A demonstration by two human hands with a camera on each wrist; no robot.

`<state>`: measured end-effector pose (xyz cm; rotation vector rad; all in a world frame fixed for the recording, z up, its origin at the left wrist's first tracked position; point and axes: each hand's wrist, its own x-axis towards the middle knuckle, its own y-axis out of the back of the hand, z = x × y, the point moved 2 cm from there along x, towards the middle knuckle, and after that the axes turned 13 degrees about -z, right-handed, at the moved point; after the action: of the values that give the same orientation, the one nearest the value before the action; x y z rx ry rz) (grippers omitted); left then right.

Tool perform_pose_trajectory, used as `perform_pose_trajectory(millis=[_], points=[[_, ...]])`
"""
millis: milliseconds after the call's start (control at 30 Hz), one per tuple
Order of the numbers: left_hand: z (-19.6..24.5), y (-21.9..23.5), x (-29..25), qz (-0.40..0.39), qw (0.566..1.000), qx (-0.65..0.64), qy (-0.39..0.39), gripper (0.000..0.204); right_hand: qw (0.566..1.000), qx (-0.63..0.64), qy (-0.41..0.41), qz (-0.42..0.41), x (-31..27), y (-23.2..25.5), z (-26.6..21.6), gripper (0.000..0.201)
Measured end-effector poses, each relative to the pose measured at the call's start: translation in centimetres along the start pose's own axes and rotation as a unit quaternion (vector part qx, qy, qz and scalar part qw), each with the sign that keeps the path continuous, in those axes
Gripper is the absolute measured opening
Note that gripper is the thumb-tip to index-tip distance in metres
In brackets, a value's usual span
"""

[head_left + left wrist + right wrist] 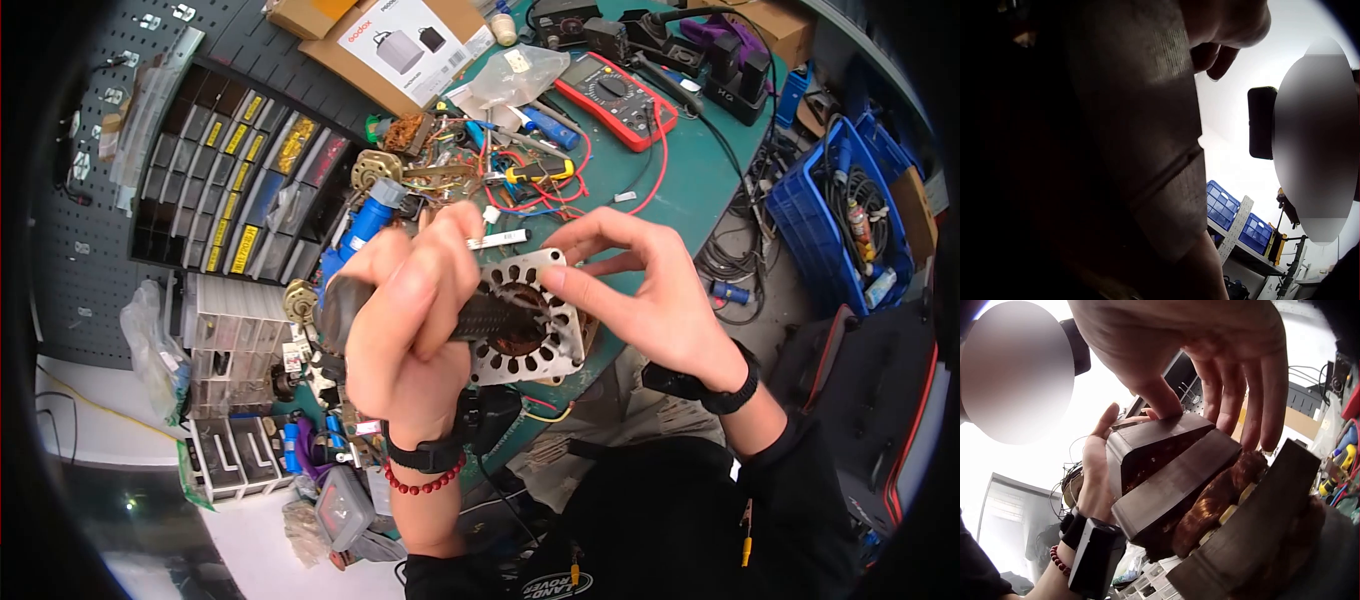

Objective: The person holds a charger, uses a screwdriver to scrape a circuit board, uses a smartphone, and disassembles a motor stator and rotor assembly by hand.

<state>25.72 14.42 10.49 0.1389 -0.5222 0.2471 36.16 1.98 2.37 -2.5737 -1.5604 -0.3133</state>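
Observation:
A motor stator (568,330) with a pale, slotted square face is held up over the bench. In the right wrist view its steel sides (1175,481) and copper windings (1216,500) show. My left hand (415,310) is curled round a dark tool (480,318) with a ribbed, rounded body, which overlaps the stator's central opening; I cannot tell its kind. My right hand (650,290) pinches the stator's upper right corner between thumb and fingers. The stator's metal side (1147,125) fills much of the dark left wrist view.
A red multimeter (615,100), yellow-handled pliers (540,171) and loose wires lie behind the hands on the green bench (690,190). Labelled parts drawers (230,170) stand at the left, a cardboard box (400,50) at the back. A blue crate (820,210) sits at the right.

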Motion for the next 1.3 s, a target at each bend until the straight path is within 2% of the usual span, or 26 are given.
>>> perform_pose_trajectory(millis=[100, 133, 167, 233, 333, 700, 800, 967, 1033, 1100, 1200, 1300], points=[[0.0, 1.5, -1.2, 0.025, 1.0, -0.002, 0.008, 0.034, 0.998, -0.034, 0.039, 0.019, 0.0, -1.3, 0.4, 0.026], [-0.1, 2.0, -1.6, 0.017, 0.999, -0.043, -0.003, 0.034, 0.998, -0.059, 0.029, 0.004, 0.0, -1.5, 0.2, 0.026], [-0.1, 2.5, -1.9, 0.011, 0.996, -0.083, -0.015, 0.035, 0.996, -0.061, 0.057, 0.013, 0.0, -2.1, 0.1, 0.026], [-0.1, 3.2, -2.5, 0.013, 0.994, -0.11, -0.014, 0.032, 0.996, -0.066, 0.055, 0.017, 0.0, -2.9, -0.1, 0.026], [-0.3, 4.0, -3.0, 0.03, 0.994, -0.108, -0.017, 0.03, 0.991, -0.084, 0.091, 0.045, 0.5, -3.5, 0.2, 0.027], [-0.2, 4.5, -4.5, 0.124, 0.985, -0.115, -0.034, 0.032, 0.99, -0.078, 0.114, 0.018, 1.1, -4.4, 1.2, 0.031], [0.0, 3.9, -4.9, 0.091, 0.983, -0.141, -0.073, 0.031, 0.99, -0.07, 0.122, 0.014, 0.7, -4.3, 1.2, 0.032], [0.8, 2.8, -5.6, 0.05, 0.986, -0.132, -0.085, 0.032, 0.989, -0.064, 0.131, 0.013, -0.4, -4.1, 0.7, 0.032], [1.1, 2.0, -5.7, 0.009, 0.986, -0.129, -0.102, 0.032, 0.988, -0.061, 0.138, 0.021, -1.0, -4.0, 0.7, 0.032], [1.5, 0.8, -5.8, 0.014, 0.986, -0.131, -0.106, 0.033, 0.989, -0.058, 0.136, 0.017, -1.7, -3.8, 0.5, 0.032], [1.7, -0.5, -6.1, -0.009, 0.981, -0.122, -0.152, 0.033, 0.989, -0.057, 0.134, 0.013, -2.7, -3.4, 0.3, 0.032], [2.2, -1.0, -6.9, -0.043, 0.985, -0.098, -0.139, 0.033, 0.989, -0.055, 0.136, 0.018, -3.6, -3.3, 0.2, 0.033]])
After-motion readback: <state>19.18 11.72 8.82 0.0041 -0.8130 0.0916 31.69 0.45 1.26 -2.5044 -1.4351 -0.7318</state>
